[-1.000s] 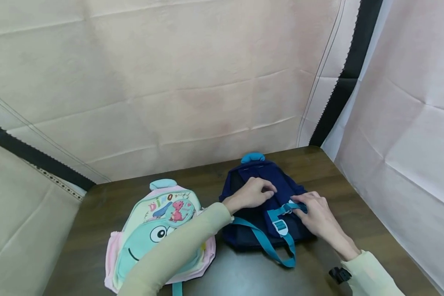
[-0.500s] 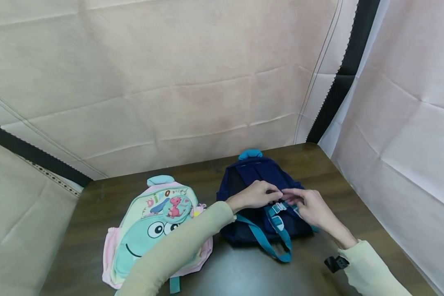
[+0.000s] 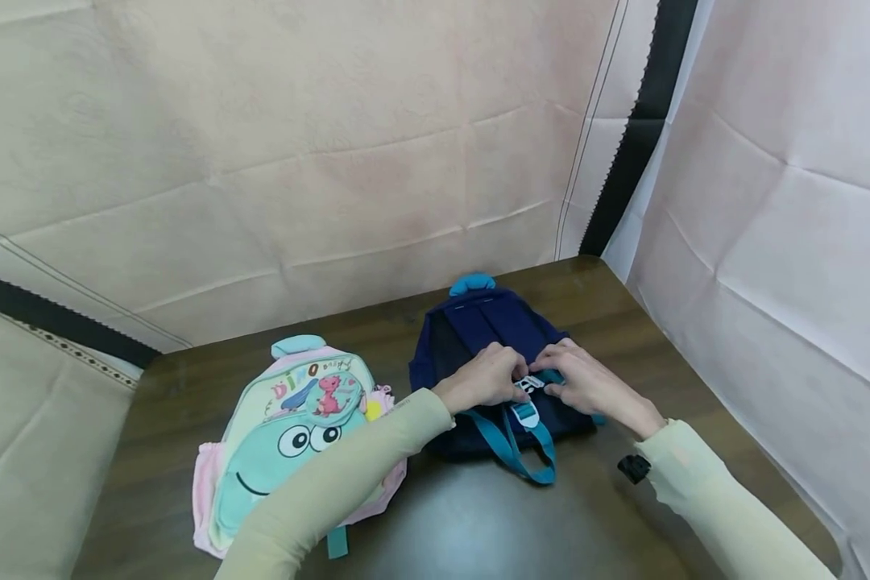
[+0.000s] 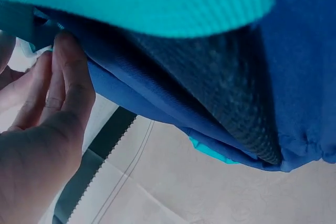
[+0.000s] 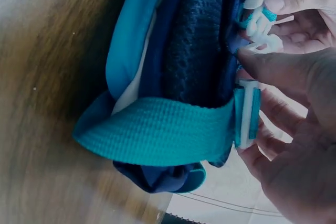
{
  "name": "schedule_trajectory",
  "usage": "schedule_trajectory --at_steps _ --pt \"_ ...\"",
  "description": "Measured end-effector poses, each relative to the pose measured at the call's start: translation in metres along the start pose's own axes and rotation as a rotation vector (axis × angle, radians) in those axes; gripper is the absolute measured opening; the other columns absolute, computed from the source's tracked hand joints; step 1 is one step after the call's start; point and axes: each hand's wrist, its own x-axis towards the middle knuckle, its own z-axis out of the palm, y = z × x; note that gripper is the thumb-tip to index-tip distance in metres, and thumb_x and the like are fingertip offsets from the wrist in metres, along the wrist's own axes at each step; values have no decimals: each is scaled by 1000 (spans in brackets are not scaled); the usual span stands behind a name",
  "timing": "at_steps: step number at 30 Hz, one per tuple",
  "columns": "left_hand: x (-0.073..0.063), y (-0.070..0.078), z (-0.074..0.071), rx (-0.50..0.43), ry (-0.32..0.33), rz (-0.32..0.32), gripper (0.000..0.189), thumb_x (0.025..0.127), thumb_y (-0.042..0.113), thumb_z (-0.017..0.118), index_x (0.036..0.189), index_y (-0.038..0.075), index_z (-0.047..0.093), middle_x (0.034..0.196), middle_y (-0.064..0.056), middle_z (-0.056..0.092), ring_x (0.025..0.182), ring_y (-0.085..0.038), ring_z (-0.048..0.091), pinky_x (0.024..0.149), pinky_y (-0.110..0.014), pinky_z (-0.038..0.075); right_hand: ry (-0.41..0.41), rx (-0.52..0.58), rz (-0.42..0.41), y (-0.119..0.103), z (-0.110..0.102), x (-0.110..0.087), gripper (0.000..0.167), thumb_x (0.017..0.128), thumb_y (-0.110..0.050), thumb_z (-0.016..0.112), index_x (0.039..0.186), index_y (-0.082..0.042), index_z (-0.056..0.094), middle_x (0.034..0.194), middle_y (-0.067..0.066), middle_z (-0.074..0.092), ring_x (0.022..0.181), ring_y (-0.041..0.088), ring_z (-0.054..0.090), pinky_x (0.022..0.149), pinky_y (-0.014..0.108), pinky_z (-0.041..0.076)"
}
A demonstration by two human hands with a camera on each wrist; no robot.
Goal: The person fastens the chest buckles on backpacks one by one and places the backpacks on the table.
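Note:
A navy backpack (image 3: 503,318) lies on the table, its shoulder straps facing up. Both hands meet over its lower part at a white plastic buckle (image 3: 529,383) on the teal webbing strap (image 3: 541,451). My left hand (image 3: 484,377) pinches the buckle from the left; my right hand (image 3: 586,383) pinches it from the right. In the right wrist view the white buckle pieces (image 5: 258,27) lie together between the thumbs, and a white strap adjuster (image 5: 247,114) sits below them. The left wrist view shows my left hand (image 4: 50,119) beside the strap, the buckle mostly hidden by fingers.
A pink and mint backpack (image 3: 261,455) with a cartoon face lies to the left, partly under the left sleeve (image 3: 341,475). The brown table (image 3: 478,532) ends at fabric walls (image 3: 333,161) behind and at the right.
The right hand has moved left with the strap end to meet the left hand, and both now hold the buckle together. The head view has shifted slightly.

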Motion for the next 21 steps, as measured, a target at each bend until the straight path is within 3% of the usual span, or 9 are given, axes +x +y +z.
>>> schedule_trajectory --at_steps 3,5,9,12,16,21 --pt "-2 -1 2 16 15 -2 26 98 28 84 114 7 83 103 -3 80 83 -10 67 73 -20 53 -8 -44 -42 1 1 3 28 92 -2 84 120 -4 82 120 12 77 110 29 60 94 46 53" --pt "-9 8 -6 14 8 -11 18 99 22 83 107 6 84 94 -3 78 74 -10 64 65 -18 49 -11 -59 -64 3 2 5 26 91 -3 85 117 -4 83 118 11 78 109 29 61 93 44 53" --pt "-9 5 -2 35 0 -17 11 98 19 83 95 8 83 80 1 69 66 -9 60 59 -18 46 -19 -70 -89 6 4 6 26 91 -4 85 116 -4 83 117 11 78 110 30 62 95 48 53" --pt "4 -14 17 114 16 15 15 98 23 83 89 11 81 75 4 64 63 -9 58 58 -20 47 -20 -65 -92 6 7 7 26 91 -4 86 116 -5 83 118 12 78 112 31 62 97 53 53" --pt "18 -38 38 249 45 58 15 98 26 82 91 14 78 80 3 66 68 -9 59 61 -22 51 -9 -69 -111 6 10 8 25 90 -4 86 115 -4 83 118 12 78 113 33 63 98 57 53" --pt "-1 -25 20 251 87 61 13 99 21 77 89 13 77 85 1 69 70 -10 60 60 -25 53 5 -32 -110 7 11 8 24 92 -2 84 116 -3 81 120 13 79 117 35 65 102 60 54"
